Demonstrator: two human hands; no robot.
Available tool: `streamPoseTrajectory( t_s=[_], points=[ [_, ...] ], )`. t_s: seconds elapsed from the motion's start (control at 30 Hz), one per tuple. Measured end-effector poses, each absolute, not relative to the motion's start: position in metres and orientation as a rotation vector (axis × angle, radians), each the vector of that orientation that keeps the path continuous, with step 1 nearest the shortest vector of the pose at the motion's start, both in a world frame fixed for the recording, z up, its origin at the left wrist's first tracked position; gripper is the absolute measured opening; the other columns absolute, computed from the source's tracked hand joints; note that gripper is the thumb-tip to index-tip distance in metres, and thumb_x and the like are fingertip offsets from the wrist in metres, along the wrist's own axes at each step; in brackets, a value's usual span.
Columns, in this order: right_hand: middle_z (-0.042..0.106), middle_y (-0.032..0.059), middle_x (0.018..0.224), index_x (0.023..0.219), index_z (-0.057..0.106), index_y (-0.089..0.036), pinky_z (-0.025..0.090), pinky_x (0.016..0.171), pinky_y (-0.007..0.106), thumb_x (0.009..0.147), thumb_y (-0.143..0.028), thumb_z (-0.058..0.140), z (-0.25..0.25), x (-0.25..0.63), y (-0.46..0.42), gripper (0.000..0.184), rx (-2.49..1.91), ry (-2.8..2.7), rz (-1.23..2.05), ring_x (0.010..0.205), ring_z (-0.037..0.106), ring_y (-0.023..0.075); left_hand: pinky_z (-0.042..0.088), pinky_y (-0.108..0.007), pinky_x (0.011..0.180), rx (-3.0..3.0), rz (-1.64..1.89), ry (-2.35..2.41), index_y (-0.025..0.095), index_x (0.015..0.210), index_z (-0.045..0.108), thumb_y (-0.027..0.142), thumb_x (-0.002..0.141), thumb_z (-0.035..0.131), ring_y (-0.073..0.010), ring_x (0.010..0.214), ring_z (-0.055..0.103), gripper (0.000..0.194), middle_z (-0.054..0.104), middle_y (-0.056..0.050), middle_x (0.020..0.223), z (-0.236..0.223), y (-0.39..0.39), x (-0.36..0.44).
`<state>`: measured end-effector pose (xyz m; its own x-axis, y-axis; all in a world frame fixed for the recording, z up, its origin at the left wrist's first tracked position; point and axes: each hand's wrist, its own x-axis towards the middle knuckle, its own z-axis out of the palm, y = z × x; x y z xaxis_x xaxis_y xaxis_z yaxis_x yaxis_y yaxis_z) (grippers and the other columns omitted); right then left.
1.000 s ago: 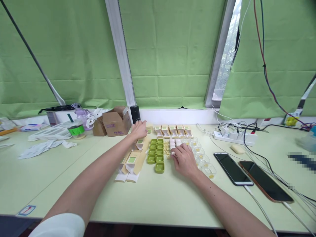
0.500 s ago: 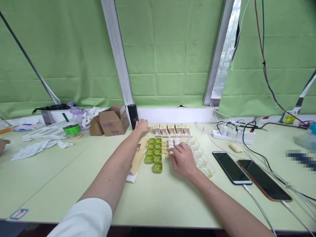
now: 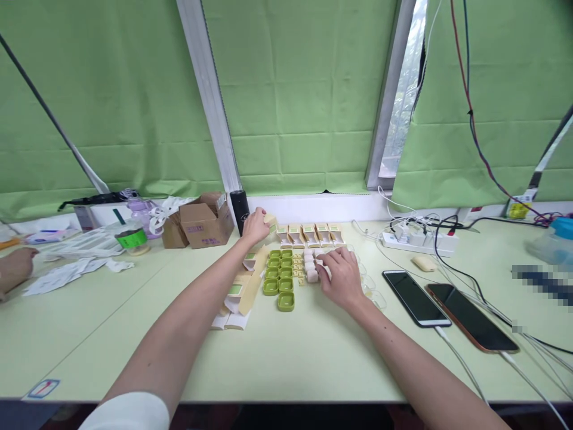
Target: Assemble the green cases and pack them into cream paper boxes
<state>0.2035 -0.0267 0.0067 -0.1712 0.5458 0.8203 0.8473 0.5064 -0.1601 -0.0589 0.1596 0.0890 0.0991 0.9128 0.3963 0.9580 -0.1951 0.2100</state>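
Note:
My left hand (image 3: 255, 227) is closed on a small beige paper box (image 3: 270, 221), lifted at the left end of a row of open beige boxes (image 3: 310, 235). My right hand (image 3: 342, 272) curls over the pale pink blocks (image 3: 310, 260), thumb and fingers drawn together. What lies between its fingertips is hidden. Left of the blocks are small yellowish pieces (image 3: 298, 266), then two columns of green square dishes (image 3: 286, 301). Clear plastic cups (image 3: 376, 298) lie partly behind my right hand. Flattened beige boxes (image 3: 244, 295) are beside my left forearm.
Two phones (image 3: 416, 298) with charging cables lie at right, near a power strip (image 3: 418, 243). A black bottle (image 3: 239, 210) and a cardboard box (image 3: 206, 221) stand at back left. Another person's hand (image 3: 18, 269) is at the far left, near white papers (image 3: 71, 272).
My left hand has raised the small box slightly. My right hand has shifted right, uncovering more pink blocks. The other person's hand reaches further into view. The camera view has shifted a little.

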Motion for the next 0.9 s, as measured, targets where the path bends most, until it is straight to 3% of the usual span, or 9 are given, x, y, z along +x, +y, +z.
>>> streamPoseTrajectory(
  t_s=[0.13, 0.23, 0.47, 0.7, 0.9],
  points=[
    [0.073, 0.0063, 0.092, 0.112, 0.068, -0.022, 0.039, 0.083, 0.043, 0.096, -0.017, 0.061, 0.018, 0.217, -0.027, 0.018, -1.146, -1.751, -0.374, 0.094, 0.054, 0.0285, 0.046, -0.044, 0.108, -2.373, -0.853, -1.697, 0.024, 0.132, 0.045, 0.026, 0.094, 0.063, -0.0302, 0.126, 0.061, 0.043, 0.065, -0.012, 0.133, 0.102, 0.11, -0.045],
    [0.073, 0.0057, 0.093, 0.123, 0.065, -0.022, 0.041, 0.085, 0.045, 0.097, -0.018, 0.06, 0.023, 0.226, -0.03, 0.027, -1.118, -1.704, -0.336, 0.095, 0.056, 0.029, 0.048, -0.05, 0.106, -2.61, -1.046, -1.438, 0.024, 0.126, 0.047, 0.025, 0.092, 0.064, -0.0326, 0.122, 0.061, 0.038, 0.065, -0.011, 0.127, 0.105, 0.059, -0.032],
    [0.071, 0.0063, 0.099, 0.134, 0.059, -0.024, 0.046, 0.087, 0.047, 0.098, -0.021, 0.059, 0.023, 0.238, -0.043, 0.036, -0.986, -1.772, -0.233, 0.096, 0.056, 0.0293, 0.048, -0.05, 0.103, -2.975, -0.919, -1.237, 0.026, 0.121, 0.051, 0.019, 0.091, 0.06, -0.0332, 0.124, 0.057, 0.032, 0.064, -0.01, 0.127, 0.082, -0.043, -0.006],
    [0.07, 0.0082, 0.103, 0.137, 0.055, -0.023, 0.046, 0.086, 0.047, 0.095, -0.016, 0.057, 0.015, 0.237, -0.048, 0.043, -0.942, -1.956, -0.203, 0.099, 0.055, 0.0305, 0.044, -0.053, 0.108, -3.025, -0.779, -1.312, 0.024, 0.12, 0.052, 0.012, 0.09, 0.06, -0.0305, 0.115, 0.058, 0.033, 0.066, -0.009, 0.12, 0.047, -0.066, -0.001],
    [0.068, 0.0097, 0.113, 0.141, 0.052, -0.022, 0.047, 0.089, 0.048, 0.083, -0.009, 0.054, 0.018, 0.235, -0.055, 0.06, -0.878, -2.103, -0.093, 0.106, 0.054, 0.032, 0.044, -0.053, 0.112, -3.013, -1.084, -1.317, 0.026, 0.134, 0.049, 0.019, 0.09, 0.06, -0.0328, 0.13, 0.054, 0.045, 0.061, -0.011, 0.137, 0.035, -0.059, -0.012]
  ],
)
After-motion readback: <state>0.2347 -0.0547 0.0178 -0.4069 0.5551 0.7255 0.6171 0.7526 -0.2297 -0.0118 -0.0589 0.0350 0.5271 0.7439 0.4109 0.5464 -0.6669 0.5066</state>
